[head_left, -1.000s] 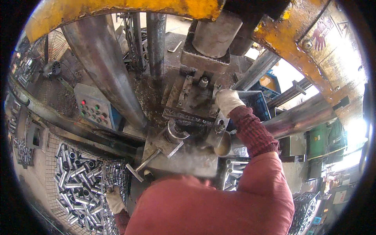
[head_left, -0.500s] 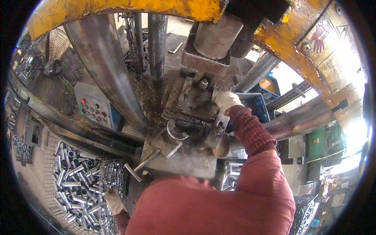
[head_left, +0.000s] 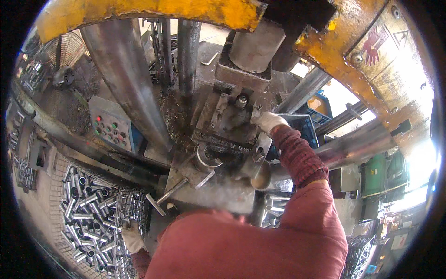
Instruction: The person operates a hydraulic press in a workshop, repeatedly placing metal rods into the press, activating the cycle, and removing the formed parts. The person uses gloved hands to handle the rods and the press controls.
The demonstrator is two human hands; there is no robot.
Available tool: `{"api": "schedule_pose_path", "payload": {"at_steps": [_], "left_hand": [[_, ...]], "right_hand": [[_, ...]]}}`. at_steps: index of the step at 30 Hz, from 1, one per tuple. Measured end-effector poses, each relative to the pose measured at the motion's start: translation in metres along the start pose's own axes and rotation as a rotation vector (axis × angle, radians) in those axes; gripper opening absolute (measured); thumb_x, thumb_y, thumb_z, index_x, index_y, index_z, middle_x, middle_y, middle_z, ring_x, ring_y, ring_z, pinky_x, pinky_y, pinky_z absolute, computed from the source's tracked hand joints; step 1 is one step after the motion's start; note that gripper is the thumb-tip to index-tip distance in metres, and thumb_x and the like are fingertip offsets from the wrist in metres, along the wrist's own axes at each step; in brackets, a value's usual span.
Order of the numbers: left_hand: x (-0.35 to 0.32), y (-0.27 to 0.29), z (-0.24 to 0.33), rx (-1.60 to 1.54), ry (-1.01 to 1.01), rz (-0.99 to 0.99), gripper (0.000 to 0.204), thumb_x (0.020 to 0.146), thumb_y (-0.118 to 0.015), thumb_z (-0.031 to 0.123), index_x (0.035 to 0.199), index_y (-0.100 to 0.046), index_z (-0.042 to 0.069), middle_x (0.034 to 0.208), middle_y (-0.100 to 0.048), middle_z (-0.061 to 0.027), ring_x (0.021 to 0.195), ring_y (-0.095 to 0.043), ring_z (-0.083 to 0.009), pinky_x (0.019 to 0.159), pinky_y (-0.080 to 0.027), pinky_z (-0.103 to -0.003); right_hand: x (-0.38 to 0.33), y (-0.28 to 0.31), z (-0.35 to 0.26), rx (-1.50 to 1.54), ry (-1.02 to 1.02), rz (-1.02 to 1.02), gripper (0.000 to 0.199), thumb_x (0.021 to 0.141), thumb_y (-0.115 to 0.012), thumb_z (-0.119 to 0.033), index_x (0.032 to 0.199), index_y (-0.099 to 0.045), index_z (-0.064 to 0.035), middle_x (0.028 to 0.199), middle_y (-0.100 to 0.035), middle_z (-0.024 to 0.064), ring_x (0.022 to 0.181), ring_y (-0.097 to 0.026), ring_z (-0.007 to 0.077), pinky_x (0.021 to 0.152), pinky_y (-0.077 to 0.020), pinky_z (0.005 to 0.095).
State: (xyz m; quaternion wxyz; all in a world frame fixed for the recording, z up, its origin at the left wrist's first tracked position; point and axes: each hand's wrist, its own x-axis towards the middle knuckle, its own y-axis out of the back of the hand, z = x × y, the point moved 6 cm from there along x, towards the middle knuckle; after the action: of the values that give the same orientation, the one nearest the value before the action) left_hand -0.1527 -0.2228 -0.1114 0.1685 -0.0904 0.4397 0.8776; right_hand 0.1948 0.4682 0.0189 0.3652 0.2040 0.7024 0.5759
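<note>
My right hand [head_left: 268, 122], in a whitish glove, reaches to the right edge of a dark steel die block [head_left: 227, 122] under the press. Its fingers point left and are bunched or tucked under, so any grip is hidden. A short metal post [head_left: 241, 101] stands on the block. Low on the left, my gloved left hand [head_left: 133, 239] has its fingers curled over the wire mesh of a basket [head_left: 121, 260]. Shiny cut metal tubes [head_left: 90, 218] fill that basket. A bracket with a rounded cup [head_left: 261, 176] lies below my right forearm.
A half-ring steel fixture [head_left: 207, 160] with a T-handle [head_left: 173, 191] sits on the bench before me. The press ram [head_left: 257, 46] hangs above the die block. Thick columns stand left and right. A button box [head_left: 110, 122] is at left, a blue crate [head_left: 302, 128] at right.
My right hand has shifted slightly left and shows more of its back. The view has tilted a little. My left hand stays at the basket.
</note>
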Motion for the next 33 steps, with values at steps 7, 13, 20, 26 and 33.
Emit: {"api": "schedule_pose_path", "payload": {"at_steps": [7, 13, 20, 26, 33], "left_hand": [[0.01, 0.001, -0.024, 0.199, -0.116, 0.027, 0.057, 0.103, -0.072, 0.041, 0.129, -0.072, -0.009, 0.119, -0.078, -0.0315, 0.113, -0.074, -0.0469, 0.1, -0.056, -0.05], [-0.008, 0.007, -0.032, 0.028, 0.06, 0.124, 0.056, 0.101, -0.075, 0.042, 0.124, -0.075, -0.009, 0.108, -0.079, -0.0309, 0.101, -0.077, -0.048, 0.09, -0.059, -0.051], [-0.033, 0.015, -0.025, -0.024, 0.024, 0.112, 0.043, 0.101, -0.073, 0.034, 0.109, -0.074, -0.008, 0.098, -0.077, -0.0309, 0.089, -0.074, -0.0437, 0.081, -0.057, -0.053], [-0.028, 0.009, -0.039, 0.175, 0.133, 0.068, 0.037, 0.102, -0.069, 0.029, 0.107, -0.074, -0.007, 0.097, -0.076, -0.0292, 0.088, -0.073, -0.0433, 0.082, -0.055, -0.052], [-0.031, 0.001, -0.043, 0.377, -0.327, 0.084, 0.035, 0.101, -0.072, 0.029, 0.106, -0.071, -0.005, 0.096, -0.075, -0.0285, 0.083, -0.071, -0.0447, 0.078, -0.055, -0.051]], "right_hand": [[0.029, 0.032, 0.021, -0.258, -0.018, 0.244, 0.024, 0.101, -0.063, -0.015, 0.112, -0.081, -0.0023, 0.11, -0.081, 0.0197, 0.108, -0.079, 0.0403, 0.09, -0.0636, 0.0463], [0.056, 0.023, 0.018, -0.384, -0.06, 0.094, 0.026, 0.1, -0.067, -0.015, 0.119, -0.082, -0.0059, 0.116, -0.082, 0.0196, 0.114, -0.078, 0.0395, 0.095, -0.0637, 0.048], [0.054, 0.035, 0.009, -0.351, -0.185, 0.079, 0.028, 0.087, -0.079, -0.016, 0.114, -0.085, -0.0115, 0.12, -0.083, 0.0145, 0.114, -0.08, 0.0361, 0.091, -0.0659, 0.0475], [0.043, 0.038, -0.009, -0.426, -0.156, 0.042, 0.04, 0.075, -0.088, -0.015, 0.115, -0.086, -0.0119, 0.123, -0.082, 0.0142, 0.119, -0.079, 0.0357, 0.093, -0.0661, 0.0469], [0.06, 0.026, 0.012, -0.413, -0.185, 0.012, 0.038, 0.081, -0.085, -0.014, 0.119, -0.085, -0.0132, 0.128, -0.081, 0.0147, 0.122, -0.077, 0.0375, 0.096, -0.0654, 0.0489]]}}
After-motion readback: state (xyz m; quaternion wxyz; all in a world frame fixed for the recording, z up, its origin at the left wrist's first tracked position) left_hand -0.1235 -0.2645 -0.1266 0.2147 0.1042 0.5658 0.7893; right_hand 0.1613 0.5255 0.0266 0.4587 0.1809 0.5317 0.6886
